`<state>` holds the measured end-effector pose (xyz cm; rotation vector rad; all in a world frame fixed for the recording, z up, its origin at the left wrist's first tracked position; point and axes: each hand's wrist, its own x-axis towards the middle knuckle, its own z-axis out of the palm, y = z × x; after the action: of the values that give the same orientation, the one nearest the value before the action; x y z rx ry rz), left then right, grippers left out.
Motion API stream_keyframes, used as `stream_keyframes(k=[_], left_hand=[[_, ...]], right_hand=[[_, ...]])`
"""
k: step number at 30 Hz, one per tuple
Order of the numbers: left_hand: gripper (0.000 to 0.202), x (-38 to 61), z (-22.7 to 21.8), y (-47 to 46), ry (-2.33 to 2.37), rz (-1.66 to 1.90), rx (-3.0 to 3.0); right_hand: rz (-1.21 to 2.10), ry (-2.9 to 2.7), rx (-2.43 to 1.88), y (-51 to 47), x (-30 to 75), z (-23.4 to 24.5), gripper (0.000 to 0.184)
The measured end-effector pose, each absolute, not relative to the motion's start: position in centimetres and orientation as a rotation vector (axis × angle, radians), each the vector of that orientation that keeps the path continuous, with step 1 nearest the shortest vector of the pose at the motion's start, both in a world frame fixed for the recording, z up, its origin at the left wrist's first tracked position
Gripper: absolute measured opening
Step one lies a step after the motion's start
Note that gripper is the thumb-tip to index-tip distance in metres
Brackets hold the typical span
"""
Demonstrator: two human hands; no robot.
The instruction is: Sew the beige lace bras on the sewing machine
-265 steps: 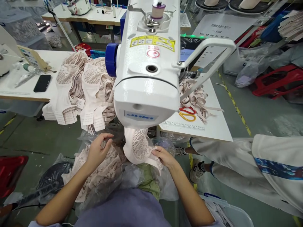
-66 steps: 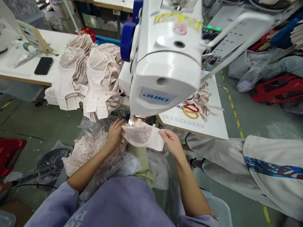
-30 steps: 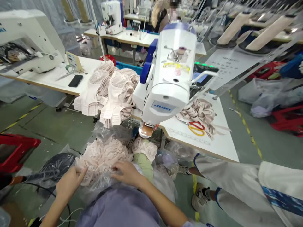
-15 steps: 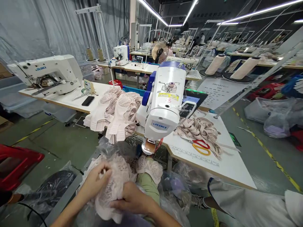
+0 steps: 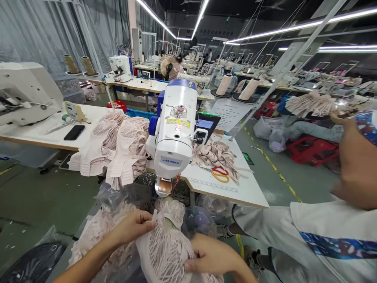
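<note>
A pale pink lace bra (image 5: 167, 251) is stretched out low in front of me. My left hand (image 5: 136, 227) pinches its upper left edge between thumb and fingers. On its right side, my right hand (image 5: 211, 253) grips the fabric with the thumb on top. Another lace bra cup (image 5: 176, 213) lies just behind, below the head of a white sewing machine (image 5: 173, 133). Left of my hands, a heap of similar lace pieces (image 5: 97, 232) rests on plastic. The bra's lower part runs out of the frame.
Stacked bras (image 5: 126, 149) hang over the table edge beside the machine. Scissors (image 5: 219, 173) and a pile of straps (image 5: 216, 155) lie on the right tabletop (image 5: 235, 192). A phone (image 5: 74, 133) is at left. Close on my right, a person's arm (image 5: 357, 165) carries a bundle of straps (image 5: 310, 104).
My view has turned right, bringing a person in white into sight. The bra, bunched between my hands before, is now spread wider and held further right.
</note>
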<state>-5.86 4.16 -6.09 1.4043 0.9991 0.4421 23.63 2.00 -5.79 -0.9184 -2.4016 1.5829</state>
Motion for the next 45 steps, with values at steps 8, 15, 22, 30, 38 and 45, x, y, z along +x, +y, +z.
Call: stream_keyframes(k=[8,15,22,30,38,45], left_hand=[[0.04,-0.8,-5.0,3.8,0.99,0.294,2.219],[0.048,-2.1,-2.6,7.4,1.378,0.265,2.279],[0.028,-3.0,-2.0,12.3,1.335,0.474,1.645],[0.029,-2.4,-2.7,13.5,1.463,0.606,1.63],[0.011,-2.6,-4.4,14.6,1.527,0.767,1.789],[0.006,-2.6,-4.8,14.5,1.525,0.786,1.808]], right_hand=[[1.437,-1.97,-1.132,3.6,21.1,-9.6,0.071],[1.325,-1.555,-1.331,5.3,19.2,-8.8,0.033],[1.426,-1.294,-1.316,8.4,18.2,-8.9,0.039],[1.838,-0.639,-1.166,9.1,17.3,-9.3,0.033],[1.728,-0.861,-1.2,11.9,18.1,-9.6,0.035],[1.659,-1.095,-1.278,12.9,19.4,-9.0,0.037]])
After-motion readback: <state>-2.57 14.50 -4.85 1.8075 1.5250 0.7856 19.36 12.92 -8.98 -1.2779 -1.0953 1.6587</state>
